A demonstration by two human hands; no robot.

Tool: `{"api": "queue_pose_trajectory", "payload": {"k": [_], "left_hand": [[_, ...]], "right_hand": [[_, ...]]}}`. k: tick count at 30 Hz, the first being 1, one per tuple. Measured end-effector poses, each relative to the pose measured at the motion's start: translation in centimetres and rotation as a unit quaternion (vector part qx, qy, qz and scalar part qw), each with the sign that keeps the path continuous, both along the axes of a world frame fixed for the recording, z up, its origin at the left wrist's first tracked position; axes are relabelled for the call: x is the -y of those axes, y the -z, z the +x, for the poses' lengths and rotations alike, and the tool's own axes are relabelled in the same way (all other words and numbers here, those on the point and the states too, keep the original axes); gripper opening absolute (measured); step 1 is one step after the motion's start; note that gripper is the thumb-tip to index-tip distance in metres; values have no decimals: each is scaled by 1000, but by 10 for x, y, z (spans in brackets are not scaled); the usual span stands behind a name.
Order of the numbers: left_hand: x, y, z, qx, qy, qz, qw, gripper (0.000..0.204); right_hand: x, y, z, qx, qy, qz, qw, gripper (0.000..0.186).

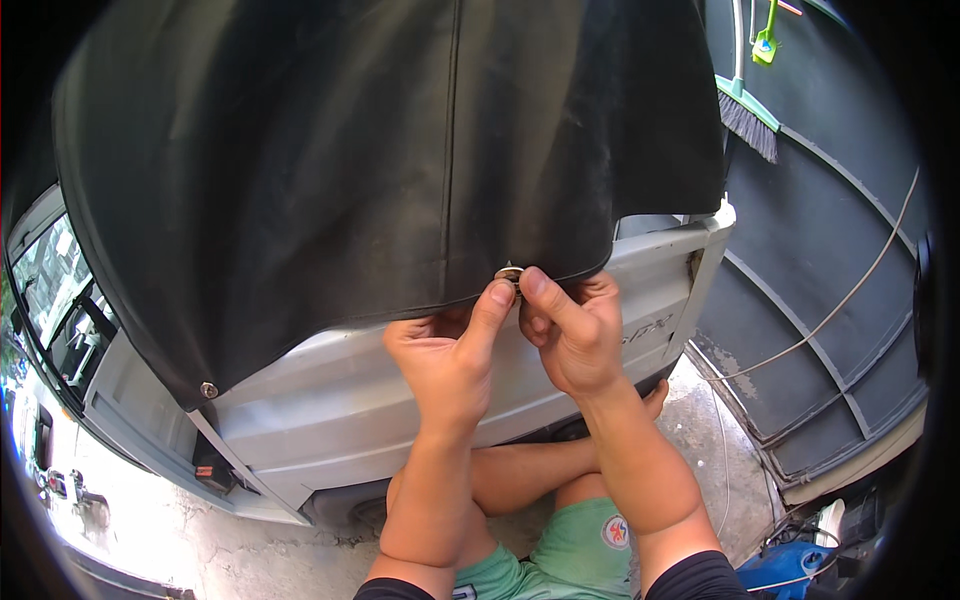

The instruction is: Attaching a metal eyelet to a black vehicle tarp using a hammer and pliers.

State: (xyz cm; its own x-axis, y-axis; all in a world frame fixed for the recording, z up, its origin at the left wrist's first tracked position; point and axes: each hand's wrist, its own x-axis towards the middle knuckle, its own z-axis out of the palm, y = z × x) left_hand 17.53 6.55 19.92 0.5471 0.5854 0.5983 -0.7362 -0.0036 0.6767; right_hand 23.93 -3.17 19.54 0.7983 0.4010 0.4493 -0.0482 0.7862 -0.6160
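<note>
1. A round metal fastener (509,272) is pinched by the left hand (445,362) and right hand (582,335) at the lower edge of the black vinyl cover (300,180).
2. Both thumbs are pressed close together, apparently to steady it.
3. The cover is draped over the silver truck panel (330,405); its lower left corner is fitted with another fastener (208,389).

Two grips (440,365) (578,338), two metal fittings (510,271) (208,390), one cover (340,180) and one broom (746,118) are visible.
</note>
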Motion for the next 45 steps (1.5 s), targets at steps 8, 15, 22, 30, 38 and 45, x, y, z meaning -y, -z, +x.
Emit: {"api": "queue_pose_trajectory", "payload": {"k": [8,15,22,30,38,45], "left_hand": [[5,-10,6,2,103,-58,993,9],[12,-11,3,-20,74,-40,996,13],[17,-14,-1,-9,114,-42,993,16],[12,-5,4,-19,57,-61,996,17],[13,-3,4,-17,49,-61,997,16],[18,-7,7,-17,-26,20,999,14]], "right_hand": [[2,-5,-2,-8,-21,23,999,6],[5,-18,-1,-140,-109,2,984,10],[6,-13,0,-129,-118,16,984,7],[7,-3,4,-102,-119,17,987,7],[10,3,5,-6,-76,41,996,15],[9,3,1,46,41,-22,998,8]]}}
